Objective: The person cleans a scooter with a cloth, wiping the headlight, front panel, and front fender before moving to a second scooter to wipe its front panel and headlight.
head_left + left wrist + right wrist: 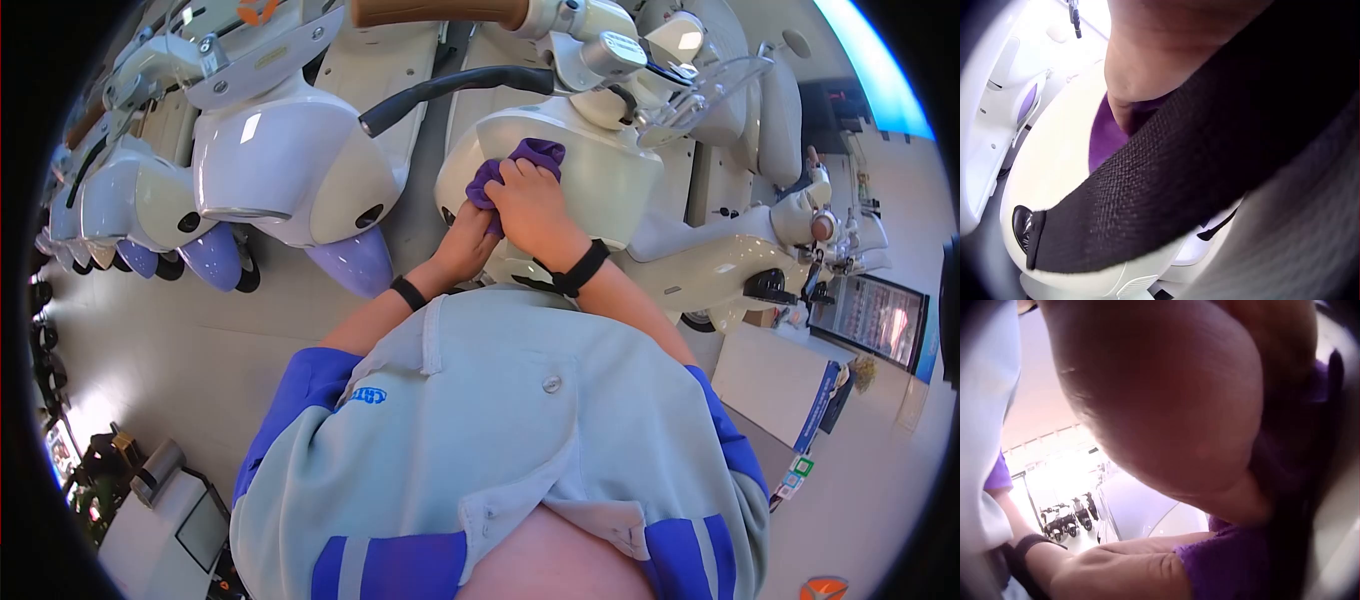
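Note:
A purple cloth (540, 152) lies bunched against the front of a cream scooter (610, 175). The right hand (532, 208) grips it from above, fingers curled into the folds. Just beside and below, the left hand (466, 245) holds the cloth's lower left part, the two hands close together. In the left wrist view, purple cloth (1105, 137) shows under the left hand (1160, 56), partly hidden by a black wristband. The right wrist view has the right hand (1166, 406) close up, with the left hand (1129, 569) and cloth (1229, 562) below it.
A white scooter (265, 160) with a purple fender stands at the left, more scooters beyond it. Above the hands are a black lever (450, 90) and a brown handlebar grip (440, 10). Another cream scooter (720, 270) and a white table (765, 385) are at the right.

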The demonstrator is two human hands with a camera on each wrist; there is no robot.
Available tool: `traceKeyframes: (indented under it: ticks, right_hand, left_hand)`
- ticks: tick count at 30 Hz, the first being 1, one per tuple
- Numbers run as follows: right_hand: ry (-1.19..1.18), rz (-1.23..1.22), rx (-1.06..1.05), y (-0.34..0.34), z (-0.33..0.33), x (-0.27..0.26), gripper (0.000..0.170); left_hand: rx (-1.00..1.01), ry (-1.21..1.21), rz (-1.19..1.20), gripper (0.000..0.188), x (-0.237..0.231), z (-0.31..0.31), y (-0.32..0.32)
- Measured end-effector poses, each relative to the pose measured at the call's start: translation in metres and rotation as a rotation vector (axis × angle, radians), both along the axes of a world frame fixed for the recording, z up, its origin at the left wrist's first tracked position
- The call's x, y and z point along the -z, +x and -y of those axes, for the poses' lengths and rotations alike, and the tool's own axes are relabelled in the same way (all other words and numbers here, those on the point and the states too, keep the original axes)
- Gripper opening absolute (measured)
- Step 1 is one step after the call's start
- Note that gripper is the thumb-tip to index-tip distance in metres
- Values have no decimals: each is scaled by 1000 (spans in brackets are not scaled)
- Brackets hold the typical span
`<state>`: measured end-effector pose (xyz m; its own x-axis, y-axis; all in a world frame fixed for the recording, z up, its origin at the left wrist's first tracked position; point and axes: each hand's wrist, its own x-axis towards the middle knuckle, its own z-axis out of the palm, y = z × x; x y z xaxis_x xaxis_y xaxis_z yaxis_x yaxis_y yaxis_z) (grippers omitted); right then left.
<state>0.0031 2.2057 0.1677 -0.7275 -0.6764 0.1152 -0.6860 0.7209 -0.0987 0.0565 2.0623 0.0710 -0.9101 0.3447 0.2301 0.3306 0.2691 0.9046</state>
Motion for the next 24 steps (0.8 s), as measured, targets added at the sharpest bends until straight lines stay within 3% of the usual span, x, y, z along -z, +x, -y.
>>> traceKeyframes:
  ticks: [6, 10, 13, 17, 20, 24]
  right_hand:
    - [-165, 64, -44, 5, -39, -31, 18]
    - [-348, 173, -34, 1, -85, -45, 19]
    - [-566, 106, 30, 5, -127, -43, 20]
    - [-682, -14, 114, 23, -183, -3, 33]
    - [-848, 30, 196, 32, -213, 35, 35]
    - [-953, 225, 392, 12, -252, 81, 34]
  left_hand:
    - [37, -16, 207, 46, -47, -9, -7]
    - [-80, -181, -52, 37, -89, -39, -4]
    - [-112, -356, -292, 34, -108, -69, -6]
    - [-65, -510, -499, 32, -125, -120, -17]
    - [-2, -613, -544, 28, -138, -163, -13]
    - [232, -788, -494, 23, -124, -207, -28]
